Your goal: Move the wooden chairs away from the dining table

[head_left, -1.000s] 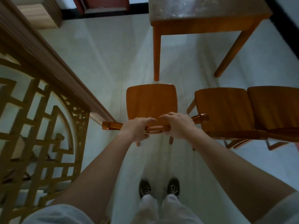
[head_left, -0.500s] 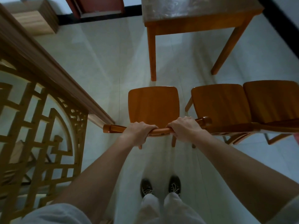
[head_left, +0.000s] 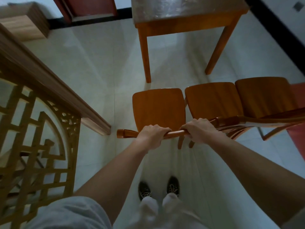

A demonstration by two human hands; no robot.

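Gripping one chair [head_left: 158, 106] of three

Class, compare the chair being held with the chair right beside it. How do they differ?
Both hands, left hand and right hand, grip the held chair's top rail; nothing touches the neighbouring chair. The held chair stands nearest the lattice screen; the neighbouring chair sits between two chairs. Both share orange-brown wooden seats.

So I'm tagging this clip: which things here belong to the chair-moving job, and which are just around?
Part of the job:
- held chair, top rail in left hand and right hand
- two parked chairs
- dining table

Just around:
- lattice screen
- wooden box
- red door
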